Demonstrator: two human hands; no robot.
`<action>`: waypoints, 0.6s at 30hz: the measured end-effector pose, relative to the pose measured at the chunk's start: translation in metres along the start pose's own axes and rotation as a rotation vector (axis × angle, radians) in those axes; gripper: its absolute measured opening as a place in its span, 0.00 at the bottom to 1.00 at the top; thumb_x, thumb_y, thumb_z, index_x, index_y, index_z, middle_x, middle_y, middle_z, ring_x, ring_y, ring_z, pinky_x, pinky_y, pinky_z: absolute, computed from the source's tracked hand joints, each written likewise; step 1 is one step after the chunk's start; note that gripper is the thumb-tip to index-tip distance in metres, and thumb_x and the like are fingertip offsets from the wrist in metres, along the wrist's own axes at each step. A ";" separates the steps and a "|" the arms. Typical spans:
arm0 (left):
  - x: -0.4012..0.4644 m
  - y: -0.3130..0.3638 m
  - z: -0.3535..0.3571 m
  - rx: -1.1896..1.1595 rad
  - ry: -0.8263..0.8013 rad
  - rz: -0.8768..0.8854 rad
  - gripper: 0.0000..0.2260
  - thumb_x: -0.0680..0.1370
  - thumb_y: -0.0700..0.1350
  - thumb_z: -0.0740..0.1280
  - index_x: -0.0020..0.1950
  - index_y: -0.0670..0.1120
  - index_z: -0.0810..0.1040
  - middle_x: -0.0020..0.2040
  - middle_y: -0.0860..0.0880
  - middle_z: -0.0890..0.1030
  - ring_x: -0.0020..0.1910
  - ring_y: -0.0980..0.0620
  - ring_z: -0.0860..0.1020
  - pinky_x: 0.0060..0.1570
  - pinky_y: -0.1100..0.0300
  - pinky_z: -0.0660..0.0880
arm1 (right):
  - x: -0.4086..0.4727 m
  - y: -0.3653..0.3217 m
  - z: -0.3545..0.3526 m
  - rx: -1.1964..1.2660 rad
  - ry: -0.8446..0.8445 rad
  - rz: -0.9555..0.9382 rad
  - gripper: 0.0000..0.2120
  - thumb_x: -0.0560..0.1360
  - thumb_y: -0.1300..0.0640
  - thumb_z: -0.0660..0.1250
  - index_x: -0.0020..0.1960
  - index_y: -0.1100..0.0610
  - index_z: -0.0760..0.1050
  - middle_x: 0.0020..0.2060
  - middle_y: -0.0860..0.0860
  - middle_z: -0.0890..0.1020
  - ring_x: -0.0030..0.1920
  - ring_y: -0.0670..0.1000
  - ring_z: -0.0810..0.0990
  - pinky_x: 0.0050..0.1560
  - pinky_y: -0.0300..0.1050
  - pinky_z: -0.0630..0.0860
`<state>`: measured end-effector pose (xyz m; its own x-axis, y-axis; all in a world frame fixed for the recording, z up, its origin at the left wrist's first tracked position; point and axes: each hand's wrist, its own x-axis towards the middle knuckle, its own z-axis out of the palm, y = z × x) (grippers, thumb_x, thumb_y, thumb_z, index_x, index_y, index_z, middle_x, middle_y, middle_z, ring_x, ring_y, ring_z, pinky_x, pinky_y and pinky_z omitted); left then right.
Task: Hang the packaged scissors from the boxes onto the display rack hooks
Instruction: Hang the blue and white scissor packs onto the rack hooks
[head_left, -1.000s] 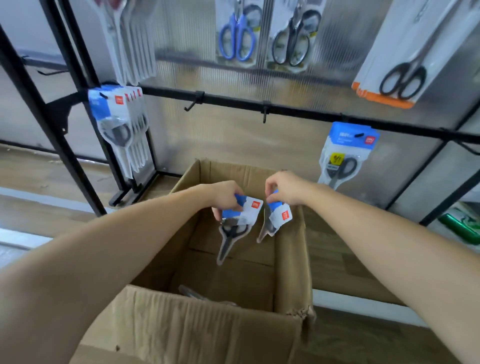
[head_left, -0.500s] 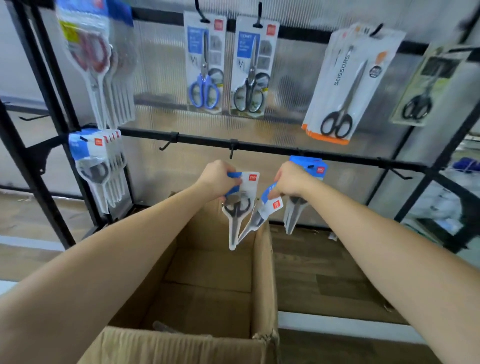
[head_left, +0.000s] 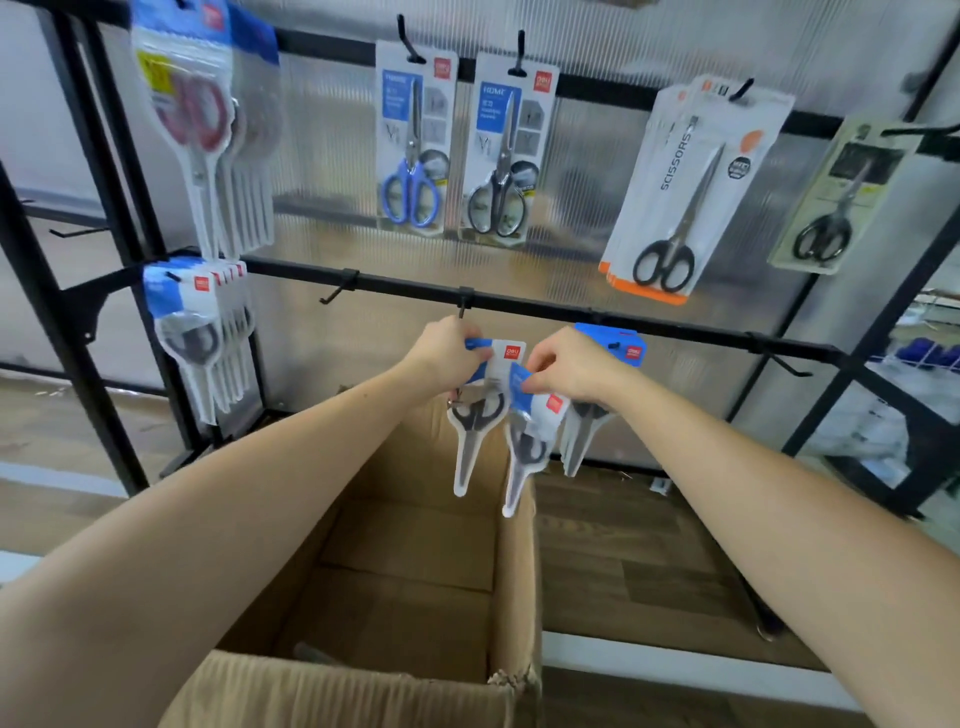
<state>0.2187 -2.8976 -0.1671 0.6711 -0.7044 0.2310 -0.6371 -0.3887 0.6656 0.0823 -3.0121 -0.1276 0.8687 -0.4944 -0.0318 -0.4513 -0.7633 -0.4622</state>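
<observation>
My left hand (head_left: 447, 353) pinches the blue top of a packaged scissors (head_left: 478, 415) just below an empty hook (head_left: 462, 309) on the black rack rail (head_left: 545, 312). My right hand (head_left: 566, 369) pinches a second packaged scissors (head_left: 530, 447), which hangs tilted beside the first. Behind my right hand another blue-topped pack (head_left: 613, 345) hangs on the rail. The open cardboard box (head_left: 514, 545) stands below both hands, with a pack lying on its bottom.
A stack of the same packs (head_left: 197, 322) hangs at the rail's left end, and an empty hook (head_left: 337, 291) sits beside it. Larger scissors packs (head_left: 415, 140) (head_left: 680, 192) hang on the upper rail. Another empty hook (head_left: 779, 361) sticks out at right. Black frame posts flank the rack.
Both hands have risen from the box with a pack each, up to just under the lower rail. The left pack now sits right below the middle hook.
</observation>
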 end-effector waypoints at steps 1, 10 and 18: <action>-0.002 -0.005 -0.006 0.007 -0.014 -0.002 0.05 0.81 0.47 0.65 0.51 0.46 0.77 0.41 0.49 0.78 0.37 0.51 0.80 0.31 0.61 0.78 | 0.001 -0.007 0.004 -0.008 -0.003 -0.047 0.03 0.76 0.59 0.72 0.46 0.59 0.80 0.33 0.49 0.76 0.32 0.46 0.71 0.33 0.40 0.67; -0.025 -0.052 -0.078 -0.017 0.005 -0.094 0.05 0.81 0.45 0.66 0.46 0.48 0.76 0.43 0.45 0.79 0.33 0.50 0.82 0.27 0.64 0.76 | 0.022 -0.074 0.052 -0.150 0.037 -0.332 0.09 0.83 0.57 0.62 0.61 0.58 0.73 0.50 0.54 0.78 0.38 0.47 0.71 0.32 0.36 0.63; -0.044 -0.103 -0.144 -0.125 0.237 -0.282 0.11 0.79 0.46 0.68 0.61 0.45 0.79 0.56 0.46 0.80 0.52 0.49 0.79 0.51 0.53 0.79 | 0.053 -0.129 0.084 0.154 0.126 -0.263 0.08 0.81 0.55 0.65 0.48 0.60 0.72 0.42 0.58 0.80 0.29 0.54 0.82 0.27 0.47 0.75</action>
<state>0.3093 -2.7414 -0.1439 0.8915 -0.4182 0.1743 -0.3739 -0.4619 0.8043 0.2034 -2.9050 -0.1444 0.9150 -0.3435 0.2114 -0.1705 -0.8044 -0.5691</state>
